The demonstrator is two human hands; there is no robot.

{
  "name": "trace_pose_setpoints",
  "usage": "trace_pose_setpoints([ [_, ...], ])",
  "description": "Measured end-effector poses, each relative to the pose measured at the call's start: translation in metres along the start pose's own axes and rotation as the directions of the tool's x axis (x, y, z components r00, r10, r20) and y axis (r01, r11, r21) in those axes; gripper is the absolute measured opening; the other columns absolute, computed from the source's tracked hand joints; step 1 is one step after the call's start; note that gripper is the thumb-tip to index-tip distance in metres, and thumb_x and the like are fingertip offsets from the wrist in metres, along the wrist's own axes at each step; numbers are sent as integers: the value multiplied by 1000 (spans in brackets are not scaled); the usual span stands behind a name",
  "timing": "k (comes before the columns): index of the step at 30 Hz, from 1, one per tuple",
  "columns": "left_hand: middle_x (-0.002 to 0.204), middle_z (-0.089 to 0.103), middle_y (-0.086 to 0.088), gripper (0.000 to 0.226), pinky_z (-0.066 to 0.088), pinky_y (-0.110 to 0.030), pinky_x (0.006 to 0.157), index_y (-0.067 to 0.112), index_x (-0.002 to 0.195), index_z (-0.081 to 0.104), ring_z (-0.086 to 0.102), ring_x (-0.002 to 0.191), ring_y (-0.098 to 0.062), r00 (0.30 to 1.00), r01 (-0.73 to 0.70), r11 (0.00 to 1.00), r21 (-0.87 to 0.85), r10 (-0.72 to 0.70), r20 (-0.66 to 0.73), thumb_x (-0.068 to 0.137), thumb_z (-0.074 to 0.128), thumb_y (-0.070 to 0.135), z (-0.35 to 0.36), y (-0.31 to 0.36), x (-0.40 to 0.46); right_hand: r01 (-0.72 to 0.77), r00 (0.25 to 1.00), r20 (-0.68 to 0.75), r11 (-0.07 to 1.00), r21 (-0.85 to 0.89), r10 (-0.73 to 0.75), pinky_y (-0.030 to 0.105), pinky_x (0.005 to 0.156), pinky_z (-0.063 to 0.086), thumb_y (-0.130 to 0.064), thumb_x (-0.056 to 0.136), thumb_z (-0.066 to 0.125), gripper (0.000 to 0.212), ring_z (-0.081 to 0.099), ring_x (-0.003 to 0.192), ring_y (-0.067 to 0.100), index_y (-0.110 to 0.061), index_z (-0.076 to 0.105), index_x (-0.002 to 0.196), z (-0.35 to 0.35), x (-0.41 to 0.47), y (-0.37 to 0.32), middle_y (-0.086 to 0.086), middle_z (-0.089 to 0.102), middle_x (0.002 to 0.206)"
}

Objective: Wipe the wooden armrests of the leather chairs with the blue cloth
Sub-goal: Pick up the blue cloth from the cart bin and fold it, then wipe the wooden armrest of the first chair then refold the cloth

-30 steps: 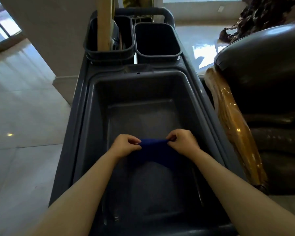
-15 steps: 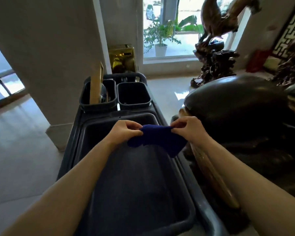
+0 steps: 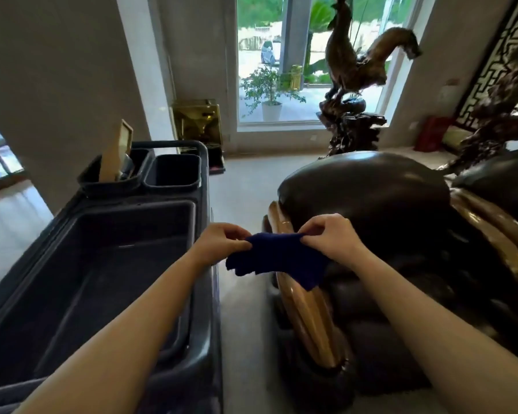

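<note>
The blue cloth (image 3: 278,258) hangs stretched between both hands. My left hand (image 3: 222,240) pinches its left upper corner and my right hand (image 3: 329,237) pinches the right one. The cloth is held in the air just above the glossy wooden armrest (image 3: 305,312) on the near left side of a dark leather chair (image 3: 371,198). A second wooden armrest (image 3: 497,240) shows on the chair's right side, next to another dark leather chair (image 3: 503,174).
A dark grey cleaning cart (image 3: 81,264) with a deep tub stands on my left, with two small bins (image 3: 171,174) at its far end. A carved rooster statue (image 3: 356,85), a window and a gold box (image 3: 198,121) lie ahead. Pale floor runs between cart and chair.
Both hands lifted the blue cloth out of the cart's tub and carried it right, over the chair's wooden armrest. My view rose and turned right toward the chair.
</note>
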State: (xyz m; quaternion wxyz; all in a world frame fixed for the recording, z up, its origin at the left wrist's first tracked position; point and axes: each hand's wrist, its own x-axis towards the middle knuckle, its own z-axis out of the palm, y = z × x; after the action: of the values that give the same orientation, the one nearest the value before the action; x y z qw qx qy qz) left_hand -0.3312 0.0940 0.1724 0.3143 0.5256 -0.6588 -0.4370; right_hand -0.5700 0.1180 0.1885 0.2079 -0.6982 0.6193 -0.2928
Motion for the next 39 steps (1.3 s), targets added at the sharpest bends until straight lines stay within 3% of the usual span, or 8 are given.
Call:
trace_pose_setpoints([
  [9, 61, 72, 15, 27, 48, -7, 52, 34, 62, 71, 67, 63, 1, 996, 92, 995, -27, -92, 8, 71, 70, 8, 114, -5, 14, -55, 996, 75, 998, -37, 58, 12, 56, 42, -26, 74, 70, 25, 60, 70, -2, -45, 58, 65, -28, -22, 116, -19, 62, 72],
  [14, 69, 74, 11, 23, 53, -14, 56, 35, 69, 72, 70, 69, -7, 990, 139, 990, -1, -139, 31, 71, 70, 12, 156, -37, 55, -68, 990, 121, 996, -56, 74, 12, 57, 43, -27, 77, 69, 25, 59, 73, -1, -47, 54, 70, -8, 3, 180, -20, 59, 76],
  [22, 82, 73, -3, 18, 56, -27, 75, 21, 83, 73, 69, 80, -14, 964, 264, 963, 51, -262, -48, 74, 69, 6, 210, -122, 163, -89, 980, 170, 994, -66, 99, 11, 56, 38, -25, 77, 69, 25, 55, 71, -3, -46, 54, 74, 60, 88, 290, -22, 53, 75],
  [26, 85, 70, -1, 18, 51, -17, 69, 16, 90, 73, 66, 82, -11, 945, 325, 944, 58, -322, -53, 77, 67, 4, 233, -171, 209, -111, 977, 181, 993, -34, 115, 9, 56, 34, -24, 77, 69, 20, 52, 71, -5, -41, 59, 78, 104, 121, 343, -23, 51, 75],
  [30, 82, 68, 4, 27, 49, -15, 69, 28, 76, 67, 63, 80, -6, 947, 320, 944, 73, -317, -57, 75, 68, 1, 262, -220, 231, -93, 985, 144, 995, -42, 98, 7, 61, 34, -22, 76, 68, 15, 51, 74, -4, -32, 65, 87, 152, 120, 397, -23, 50, 78],
  [34, 88, 64, 8, 20, 46, -13, 72, 24, 84, 68, 59, 83, -2, 964, 261, 945, 199, -244, -107, 75, 69, 7, 292, -260, 243, -22, 999, 32, 997, -79, 24, 9, 75, 41, -17, 76, 68, 21, 47, 86, -6, -26, 65, 95, 191, 113, 436, -14, 59, 92],
  [36, 97, 62, 5, 22, 49, -18, 81, 21, 95, 66, 57, 90, -3, 965, 254, 935, 249, -226, -135, 78, 67, 8, 308, -276, 244, -20, 998, 63, 999, -44, 23, 24, 92, 47, -13, 79, 67, 29, 47, 104, -1, -21, 64, 107, 213, 108, 451, -5, 63, 110],
  [39, 129, 51, 0, 39, 34, -26, 106, 16, 123, 54, 45, 123, -14, 962, 237, 939, 248, -193, -191, 84, 59, 9, 332, -291, 243, -125, 980, 172, 982, 138, 101, 38, 114, 27, -24, 91, 52, 40, 29, 133, 2, -25, 46, 131, 236, 96, 467, -8, 43, 142],
])
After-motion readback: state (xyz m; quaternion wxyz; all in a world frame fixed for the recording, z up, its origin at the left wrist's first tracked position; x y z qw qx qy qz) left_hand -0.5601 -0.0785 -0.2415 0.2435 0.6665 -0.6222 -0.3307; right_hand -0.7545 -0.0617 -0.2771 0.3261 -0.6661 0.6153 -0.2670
